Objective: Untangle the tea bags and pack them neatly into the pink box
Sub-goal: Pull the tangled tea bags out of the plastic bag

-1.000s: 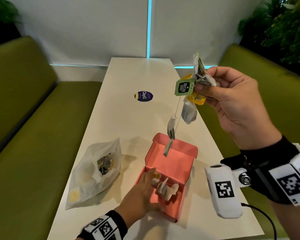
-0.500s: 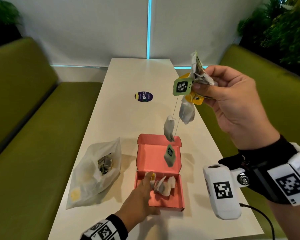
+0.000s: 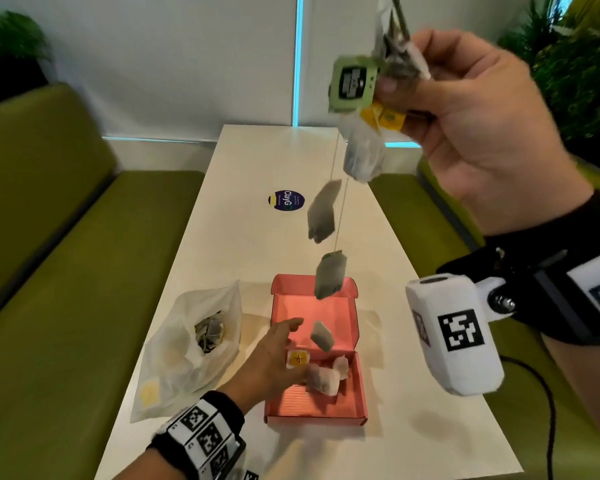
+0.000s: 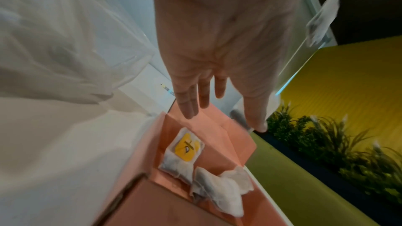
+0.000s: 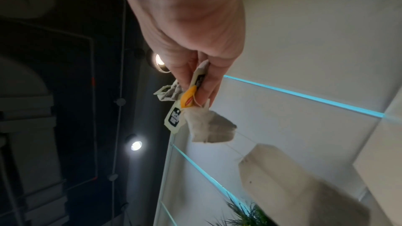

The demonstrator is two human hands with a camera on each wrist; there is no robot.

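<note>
My right hand [image 3: 392,81] is raised high over the table and pinches a tangled bunch of tea bags [image 3: 364,154] with green and yellow tags [image 3: 352,83]. Several bags [image 3: 329,275] hang from it on strings above the open pink box [image 3: 359,386]. In the right wrist view the fingers [image 5: 206,83] squeeze the tags and a tea bag [image 5: 208,128] dangles below. My left hand [image 3: 274,355] hovers open at the box's left side with fingers spread [image 4: 191,102]. Inside the pink box [image 4: 152,200] lie a few tea bags [image 4: 217,193] and a yellow tag [image 4: 187,147].
A white plastic bag [image 3: 187,348] holding more tea bags lies left of the box on the white table [image 3: 229,237]. A round purple sticker [image 3: 285,199] sits farther back. Green benches [image 3: 49,271] flank the table; plants stand at the far right.
My right hand has lifted the bunch higher, so the hanging bags rise above the box. The box turned square to the table edge. My left hand moved from inside the box to its left side.
</note>
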